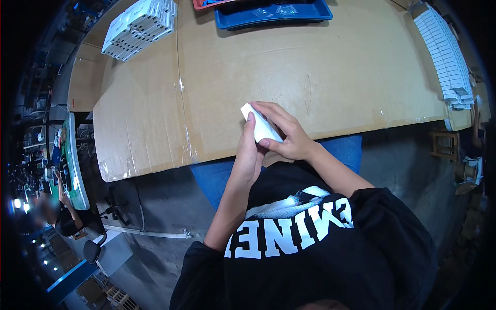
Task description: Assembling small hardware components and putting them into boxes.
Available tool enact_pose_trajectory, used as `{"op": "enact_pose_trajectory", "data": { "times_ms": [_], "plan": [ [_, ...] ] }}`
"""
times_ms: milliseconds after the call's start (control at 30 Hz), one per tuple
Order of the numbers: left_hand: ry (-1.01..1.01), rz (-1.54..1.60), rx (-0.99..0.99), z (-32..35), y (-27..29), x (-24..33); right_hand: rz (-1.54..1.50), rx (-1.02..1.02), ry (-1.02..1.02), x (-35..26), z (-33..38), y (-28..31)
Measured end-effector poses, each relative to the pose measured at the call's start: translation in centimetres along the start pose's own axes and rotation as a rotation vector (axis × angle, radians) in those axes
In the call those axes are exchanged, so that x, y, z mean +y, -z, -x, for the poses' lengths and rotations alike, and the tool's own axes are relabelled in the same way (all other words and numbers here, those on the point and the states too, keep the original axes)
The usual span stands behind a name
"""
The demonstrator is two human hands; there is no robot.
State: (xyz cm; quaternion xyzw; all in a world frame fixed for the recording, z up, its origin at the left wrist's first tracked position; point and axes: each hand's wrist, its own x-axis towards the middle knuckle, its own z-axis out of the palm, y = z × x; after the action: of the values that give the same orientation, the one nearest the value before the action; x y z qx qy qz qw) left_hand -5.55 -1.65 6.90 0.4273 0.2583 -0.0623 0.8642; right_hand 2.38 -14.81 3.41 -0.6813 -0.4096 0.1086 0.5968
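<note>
Near the front edge of the cardboard-covered table (232, 77), I hold a small white rectangular piece (262, 128) in both hands, tilted on its side. My left hand (249, 147) grips it from the left, with the thumb laid along its upper end. From the right, my right hand (289, 135) closes round it, its thumb at the lower end and its fingers over the far side. The fingers hide part of the piece, so I cannot tell its exact kind.
A stack of white slotted plastic parts (139, 31) stands at the far left. A blue tray (274, 19) with small clear bags sits at the back, beside a red tray (206, 4). Rows of white pieces (444, 57) line the right edge. Another person (67, 212) sits at a green bench on the left.
</note>
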Motion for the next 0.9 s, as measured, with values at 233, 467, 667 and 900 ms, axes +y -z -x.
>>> {"op": "enact_pose_trajectory", "data": {
  "times_ms": [233,467,667,900],
  "plan": [
    [0.036,0.065,-0.021,0.5,-1.2,0.2,-0.022,0.055,0.017,0.3,0.2,-0.5],
    [0.017,0.061,-0.005,0.5,-1.8,0.0,0.033,0.166,0.094,0.3,0.2,-1.1],
    [-0.04,0.072,0.053,0.3,-2.1,-0.7,0.184,0.237,0.168,0.5,0.2,-1.7],
    [-0.058,0.048,0.056,0.1,-2.1,-1.3,0.154,0.272,0.221,0.6,0.3,-1.7]
  ]
}}
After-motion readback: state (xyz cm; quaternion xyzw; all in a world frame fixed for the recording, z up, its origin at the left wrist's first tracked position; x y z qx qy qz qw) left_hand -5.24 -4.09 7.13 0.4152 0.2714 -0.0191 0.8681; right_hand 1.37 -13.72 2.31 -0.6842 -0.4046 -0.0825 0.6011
